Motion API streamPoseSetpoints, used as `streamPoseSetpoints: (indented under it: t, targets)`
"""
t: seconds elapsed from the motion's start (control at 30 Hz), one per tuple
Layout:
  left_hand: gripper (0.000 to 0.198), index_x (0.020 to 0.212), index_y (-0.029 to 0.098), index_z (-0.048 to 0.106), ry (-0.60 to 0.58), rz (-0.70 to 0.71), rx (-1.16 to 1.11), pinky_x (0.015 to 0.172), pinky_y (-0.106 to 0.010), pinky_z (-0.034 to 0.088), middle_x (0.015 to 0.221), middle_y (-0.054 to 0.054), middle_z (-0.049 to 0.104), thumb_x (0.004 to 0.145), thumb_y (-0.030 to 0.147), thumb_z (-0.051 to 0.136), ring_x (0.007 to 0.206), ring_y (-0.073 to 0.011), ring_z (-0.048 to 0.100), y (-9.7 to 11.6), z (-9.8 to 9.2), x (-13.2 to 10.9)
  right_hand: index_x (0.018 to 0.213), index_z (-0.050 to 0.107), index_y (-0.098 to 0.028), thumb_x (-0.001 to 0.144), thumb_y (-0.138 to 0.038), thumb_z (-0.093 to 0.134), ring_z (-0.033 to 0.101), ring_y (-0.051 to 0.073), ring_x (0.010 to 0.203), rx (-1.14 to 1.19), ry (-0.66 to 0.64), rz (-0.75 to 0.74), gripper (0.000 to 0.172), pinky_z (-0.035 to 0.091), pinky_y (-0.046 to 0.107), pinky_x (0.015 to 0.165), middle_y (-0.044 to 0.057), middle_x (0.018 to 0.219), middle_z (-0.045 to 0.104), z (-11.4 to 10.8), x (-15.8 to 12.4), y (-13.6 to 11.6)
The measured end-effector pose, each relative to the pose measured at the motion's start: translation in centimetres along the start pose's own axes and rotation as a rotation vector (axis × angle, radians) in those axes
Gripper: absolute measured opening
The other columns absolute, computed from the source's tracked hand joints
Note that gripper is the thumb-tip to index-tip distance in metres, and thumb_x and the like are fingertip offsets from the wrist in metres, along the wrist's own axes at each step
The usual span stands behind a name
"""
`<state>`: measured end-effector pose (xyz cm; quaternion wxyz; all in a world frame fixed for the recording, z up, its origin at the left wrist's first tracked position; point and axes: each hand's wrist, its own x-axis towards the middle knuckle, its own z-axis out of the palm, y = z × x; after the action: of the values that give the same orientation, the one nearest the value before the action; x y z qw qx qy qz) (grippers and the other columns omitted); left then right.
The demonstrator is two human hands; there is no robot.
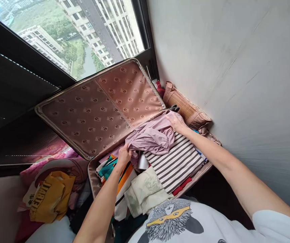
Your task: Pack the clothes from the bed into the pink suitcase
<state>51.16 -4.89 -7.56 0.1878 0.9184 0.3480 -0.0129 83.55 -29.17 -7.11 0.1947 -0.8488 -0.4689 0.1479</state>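
A light purple garment lies bunched across the back of the packed suitcase base, near the hinge. My left hand grips its left end with the fingers closed. At the garment's far right end, my right hand rests on the cloth with its fingers stretched out. Beneath it is a folded black-and-white striped garment. A pale green folded cloth sits at the front. To its left lies an orange, teal and white garment. A silvery object shows partly under the purple cloth.
The suitcase lid, lined in patterned pink, stands open against the window. A rolled brown mat lies between the suitcase and the grey wall. A yellow garment tops a clothes pile at left.
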Motion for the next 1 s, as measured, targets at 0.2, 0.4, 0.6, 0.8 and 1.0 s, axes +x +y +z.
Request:
streamPoseSetpoints:
  t: [0.2,0.4,0.6,0.8,1.0]
  targets:
    - [0.021,0.106,0.017,0.067,0.054,0.028,-0.036,0.082,-0.035,0.054,0.091,-0.01,0.072,0.089,0.019,0.055,0.088,-0.0267,0.069,0.1,1.2,-0.7,0.128,0.062,-0.013,0.099,-0.012,0.032,0.06,0.026,0.108,0.036,0.098,0.027,0.042,0.051,0.039,0.098,0.018,0.117,0.065,1.2,0.6,-2.9]
    - [0.069,0.152,0.017,0.052,0.181,0.161,0.096,0.111,-0.056,0.045,0.152,-0.022,0.05,0.088,0.034,0.072,0.136,-0.0395,0.052,3.2,1.1,-2.0,0.124,0.061,-0.014,0.102,-0.015,0.029,0.058,0.026,0.101,0.141,0.341,0.067,0.039,0.05,0.04,0.097,0.016,0.114,0.064,0.1,1.2,-3.8]
    - [0.077,0.162,0.03,0.046,0.026,0.277,0.251,0.123,-0.061,0.028,0.172,-0.015,0.029,0.092,0.044,0.072,0.157,-0.0422,0.026,6.6,0.9,-1.2,0.156,0.047,-0.015,0.102,-0.035,0.048,0.042,0.041,0.138,-0.158,0.132,0.101,0.057,0.041,0.057,0.11,0.026,0.155,0.047,-0.7,-3.3,-3.4]
    - [0.076,0.166,0.034,0.039,-0.138,0.206,0.257,0.121,-0.065,0.03,0.173,-0.012,0.031,0.096,0.048,0.064,0.157,-0.0429,0.026,8.3,1.3,2.2,0.149,0.059,-0.026,0.1,-0.023,0.051,0.05,0.034,0.129,-0.239,-0.192,-0.238,0.049,0.04,0.057,0.109,0.019,0.144,0.057,2.9,-6.6,-7.5]
    - [0.102,0.17,0.033,0.029,-0.192,0.198,0.16,0.122,-0.067,0.025,0.175,-0.014,0.025,0.083,0.061,0.077,0.158,-0.0462,0.021,5.9,0.3,2.6,0.114,0.075,-0.015,0.099,-0.009,0.039,0.05,0.027,0.108,-0.074,0.093,-0.254,0.039,0.047,0.04,0.099,0.015,0.111,0.06,-2.3,-1.9,-4.0]
